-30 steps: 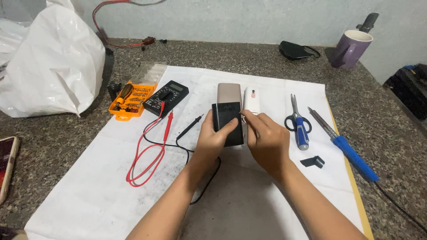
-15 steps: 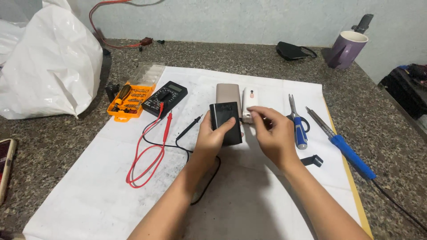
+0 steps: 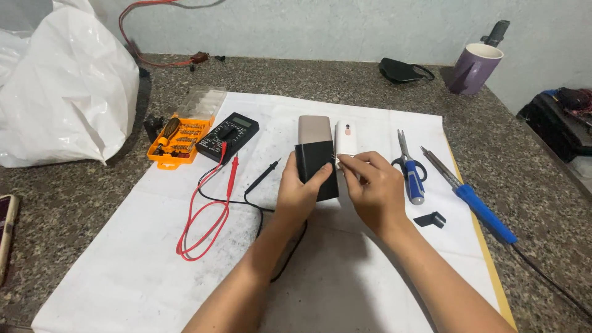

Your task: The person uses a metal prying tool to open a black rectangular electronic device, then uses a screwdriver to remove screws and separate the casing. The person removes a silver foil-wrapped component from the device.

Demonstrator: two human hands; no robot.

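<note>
Black, the flat rectangular block (image 3: pixel 317 169) stands lengthwise away from the person, clasped by the left hand (image 3: pixel 300 196), while the right hand (image 3: pixel 375 188) pinches at its right edge.

Black slab-shaped device (image 3: pixel 318 169) over white paper sheet (image 3: pixel 154 259). Just behind device: gold-beige power bank (image 3: pixel 314 128), white small unit (image 3: pixel 346 137) with red dot. Left of device: black multimeter (image 3: pixel 227 136), red lead (image 3: pixel 206 219), black lead (image 3: pixel 262 177), orange bit case (image 3: pixel 182 139). Right of device: blue-handled scissors (image 3: pixel 411 171), blue-handled soldering iron (image 3: pixel 472 198). Far right behind: purple mug (image 3: pixel 473 68). Speckled grey-brown granite countertop (image 3: pixel 74 197). White plastic bag (image 3: pixel 65 92) far left.
</note>
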